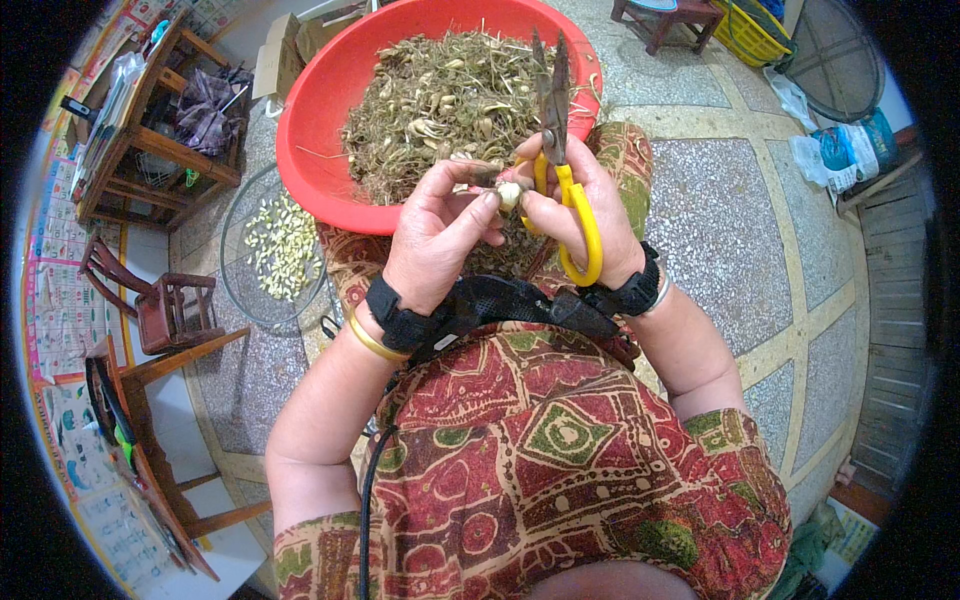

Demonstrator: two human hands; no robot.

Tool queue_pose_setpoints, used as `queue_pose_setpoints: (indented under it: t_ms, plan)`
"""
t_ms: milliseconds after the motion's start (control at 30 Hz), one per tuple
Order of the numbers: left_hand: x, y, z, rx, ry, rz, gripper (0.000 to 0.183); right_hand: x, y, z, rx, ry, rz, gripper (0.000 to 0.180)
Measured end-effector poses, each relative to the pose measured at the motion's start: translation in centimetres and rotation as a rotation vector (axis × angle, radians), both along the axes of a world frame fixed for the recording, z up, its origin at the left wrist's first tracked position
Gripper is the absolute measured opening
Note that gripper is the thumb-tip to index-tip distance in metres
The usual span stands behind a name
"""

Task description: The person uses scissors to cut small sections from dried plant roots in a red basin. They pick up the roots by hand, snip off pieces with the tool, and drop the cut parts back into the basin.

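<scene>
A small pale bulb (pixel 509 196) sits between the fingertips of my two hands, above my lap. My left hand (pixel 450 217) pinches it from the left with thumb and fingers. On the other side my right hand (pixel 592 195) holds yellow-handled scissors (pixel 556 127), blades pointing up and slightly apart, while its thumb tip touches the bulb or nearly so. Just beyond my hands is a large red plastic basin (pixel 319 161), heaped with unpeeled bulbs (pixel 442 97) with dry stems and roots. The fingers partly hide the bulb.
To the left on the floor, a round mesh tray (pixel 229 262) holds many pale cleaned bulbs (pixel 281 251). A small wooden chair (pixel 176 311) and a wooden table (pixel 120 161) stand farther left. A cardboard box (pixel 277 60) is behind the basin. A yellow plastic basket (pixel 750 37) lies at the far right.
</scene>
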State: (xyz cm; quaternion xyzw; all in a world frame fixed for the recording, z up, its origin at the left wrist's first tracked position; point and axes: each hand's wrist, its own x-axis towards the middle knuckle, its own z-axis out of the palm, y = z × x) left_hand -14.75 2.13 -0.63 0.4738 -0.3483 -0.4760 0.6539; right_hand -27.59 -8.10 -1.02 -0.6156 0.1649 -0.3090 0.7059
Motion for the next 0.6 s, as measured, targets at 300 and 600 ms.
queue_pose_setpoints:
  t_ms: [300, 600]
  plan:
    - [-0.6, 0.2, 0.6, 0.024, -0.068, 0.064, 0.022, 0.3, 0.8, 0.2, -0.037, -0.039, -0.055, 0.033]
    - [-0.6, 0.2, 0.3, 0.038, -0.077, 0.021, 0.022, 0.0, 1.3, 0.1, -0.111, -0.041, -0.026, 0.037]
